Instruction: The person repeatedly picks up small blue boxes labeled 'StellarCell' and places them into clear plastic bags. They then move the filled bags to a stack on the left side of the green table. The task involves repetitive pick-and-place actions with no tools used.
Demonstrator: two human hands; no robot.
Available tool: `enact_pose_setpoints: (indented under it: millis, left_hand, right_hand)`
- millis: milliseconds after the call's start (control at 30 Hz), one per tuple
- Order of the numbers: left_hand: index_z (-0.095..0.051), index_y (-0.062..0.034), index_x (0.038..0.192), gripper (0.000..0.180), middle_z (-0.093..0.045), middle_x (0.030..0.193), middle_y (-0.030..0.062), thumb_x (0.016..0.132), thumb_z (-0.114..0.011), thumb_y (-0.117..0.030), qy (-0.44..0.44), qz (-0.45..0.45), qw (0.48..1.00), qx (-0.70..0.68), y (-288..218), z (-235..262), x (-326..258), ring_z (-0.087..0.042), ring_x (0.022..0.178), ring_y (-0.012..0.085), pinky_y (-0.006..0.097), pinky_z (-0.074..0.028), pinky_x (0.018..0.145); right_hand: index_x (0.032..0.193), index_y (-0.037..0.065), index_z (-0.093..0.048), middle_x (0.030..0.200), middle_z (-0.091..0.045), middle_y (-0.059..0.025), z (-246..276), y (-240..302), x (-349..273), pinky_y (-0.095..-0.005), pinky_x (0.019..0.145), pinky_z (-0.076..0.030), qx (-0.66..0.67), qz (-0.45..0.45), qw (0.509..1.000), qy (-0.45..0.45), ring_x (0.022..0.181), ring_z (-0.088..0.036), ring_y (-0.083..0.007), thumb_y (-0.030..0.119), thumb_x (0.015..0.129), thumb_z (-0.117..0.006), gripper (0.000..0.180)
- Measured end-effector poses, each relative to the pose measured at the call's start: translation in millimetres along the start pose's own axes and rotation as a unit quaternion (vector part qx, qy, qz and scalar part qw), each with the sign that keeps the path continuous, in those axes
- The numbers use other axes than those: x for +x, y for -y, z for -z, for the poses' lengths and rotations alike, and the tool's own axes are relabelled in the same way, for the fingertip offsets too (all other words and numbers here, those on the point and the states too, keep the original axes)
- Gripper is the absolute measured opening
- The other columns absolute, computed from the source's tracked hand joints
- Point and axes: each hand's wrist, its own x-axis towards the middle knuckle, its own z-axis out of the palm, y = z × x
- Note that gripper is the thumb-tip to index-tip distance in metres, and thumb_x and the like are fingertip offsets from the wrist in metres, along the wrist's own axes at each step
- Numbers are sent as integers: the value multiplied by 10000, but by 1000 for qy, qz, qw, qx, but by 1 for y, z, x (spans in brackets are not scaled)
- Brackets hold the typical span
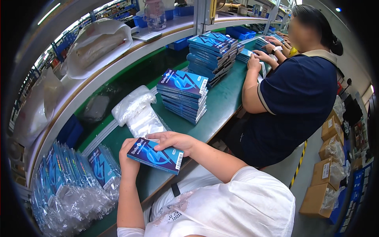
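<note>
A flat blue box (152, 155) with a lightning-bolt design and a barcode label is held between my hands, just above the green bench. My left hand (128, 155) grips its left end. Over its far edge lies my right hand (177, 141), thumb pressed on the top face; its other fingers are partly hidden behind the box. Directly beyond my hands is a pile of clear plastic bags (143, 114). To the right of the bags stands a stack of similar blue boxes (182, 93).
Bagged blue boxes (71, 173) stand in rows at the left. A taller box stack (211, 57) is farther along the green bench (221, 103). A co-worker (296, 94) handles boxes at right. Cartons (319, 197) line the floor; a shelf (173, 31) runs along the far side.
</note>
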Motion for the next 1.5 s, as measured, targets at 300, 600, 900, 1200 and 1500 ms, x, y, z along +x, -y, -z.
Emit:
enact_pose_setpoints:
  millis: [300, 600, 900, 1200, 1500]
  left_hand:
    - [-640, 27, 937, 113, -583, 901, 48, 840, -583, 41, -23, 209, 962, -173, 5, 10, -2, -580, 798, 108, 228, -472, 733]
    - [-628, 3, 947, 210, -544, 884, 90, 760, -568, 78, 10, 36, 997, 63, -35, 3, -7, -570, 773, 163, 260, -465, 696]
    - [-502, 19, 1175, 338, -580, 1042, 78, 887, -618, -115, -100, 258, 889, -365, -43, -10, -24, -580, 931, 130, 271, -473, 823]
    - [-486, 24, 1181, 275, -602, 1121, 123, 921, -512, -61, -24, 271, 787, -554, -52, 9, -25, -602, 1021, 193, 352, -487, 908]
    - [-376, 10, 1331, 477, -487, 1293, 132, 960, -498, -264, 74, 321, 742, -583, -63, 2, -41, -499, 1175, 220, 347, -412, 977]
  right_hand:
    - [1379, -70, -313, 1219, -560, -155, 12, 1, -18, -303, 868, -514, -49, -31, 998, -4, 1012, -621, -176, -8, 815, -612, 641]
    - [1241, -78, -441, 1064, -604, -136, -14, -13, -11, -281, 800, -500, -158, 126, 947, -250, 921, -617, -168, 7, 830, -602, 450]
    - [818, -2, -600, 765, -632, -34, -38, -28, -21, -187, 610, -435, -192, 185, 916, -300, 695, -567, -50, 114, 823, -702, 155]
    - [1425, 40, -289, 937, -579, -95, -54, -2, -30, -254, 658, -472, -516, 175, 820, -173, 765, -563, -106, 79, 694, -774, 878]
    - [916, -15, -584, 931, -614, -158, -81, 3, -35, -290, 713, -445, -578, 486, 646, -110, 808, -565, -215, -87, 765, -476, 199]
